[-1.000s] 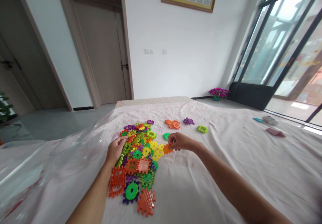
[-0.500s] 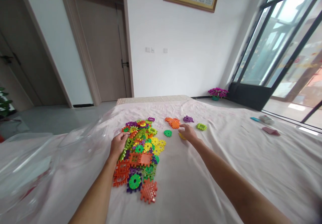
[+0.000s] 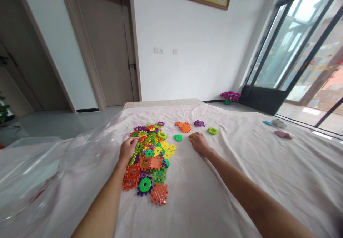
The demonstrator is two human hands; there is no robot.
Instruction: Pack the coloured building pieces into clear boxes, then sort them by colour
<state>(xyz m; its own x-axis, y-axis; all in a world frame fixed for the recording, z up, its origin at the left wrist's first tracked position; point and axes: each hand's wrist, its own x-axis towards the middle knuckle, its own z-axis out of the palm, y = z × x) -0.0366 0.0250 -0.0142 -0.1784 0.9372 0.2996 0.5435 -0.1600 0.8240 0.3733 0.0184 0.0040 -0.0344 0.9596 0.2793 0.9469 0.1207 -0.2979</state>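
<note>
A heap of plastic interlocking building pieces (image 3: 150,163), square and flower-shaped, lies on the cloth. My left hand (image 3: 128,149) rests against the heap's left edge, fingers pressed together by green and orange pieces; whatever lies between the fingertips is hidden. To the right of the heap, my right hand (image 3: 200,143) is low on the cloth, its fingers closed over a yellow piece (image 3: 191,138) that shows only in part. Near it lie a green flower-shaped piece (image 3: 178,137), orange pieces (image 3: 184,127), a purple piece (image 3: 199,123) and a lime-green square piece (image 3: 212,131).
A clear plastic container (image 3: 29,173) stands at the left, with another clear plastic shape (image 3: 88,143) beside it. Far right on the pale tablecloth (image 3: 203,202) are a pink piece (image 3: 283,134), a white item (image 3: 279,123) and a blue item (image 3: 267,123).
My right hand's fingers have shifted and curled over the yellow piece, covering more of it. My left hand stays at the heap's edge. The view has moved slightly.
</note>
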